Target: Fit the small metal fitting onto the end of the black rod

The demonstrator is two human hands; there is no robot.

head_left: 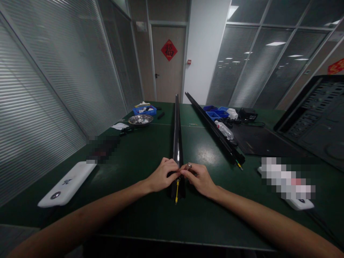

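A long black channel-shaped rail (pixel 176 136) lies lengthwise on the green table, pointing away from me. Over its near end, my left hand (pixel 163 175) is closed, thumb and fingertips pinched together. My right hand (pixel 201 180) meets it there, its fingers also closed in a pinch. A small shiny metallic piece (pixel 189 166) shows at the right hand's fingers; its kind is unclear. Whatever the touching fingertips hold is hidden. Just below them, a short yellow wire (pixel 177 191) with a ring terminal hangs from the rail's near end.
A second black rail (pixel 212 125) with a yellow-green wire (pixel 239 165) lies to the right. Beyond it are blue bins (pixel 213 115) and a plastic bottle (pixel 224 130). A metal bowl (pixel 140 120) stands back left. White devices (pixel 67 183) lie on both sides.
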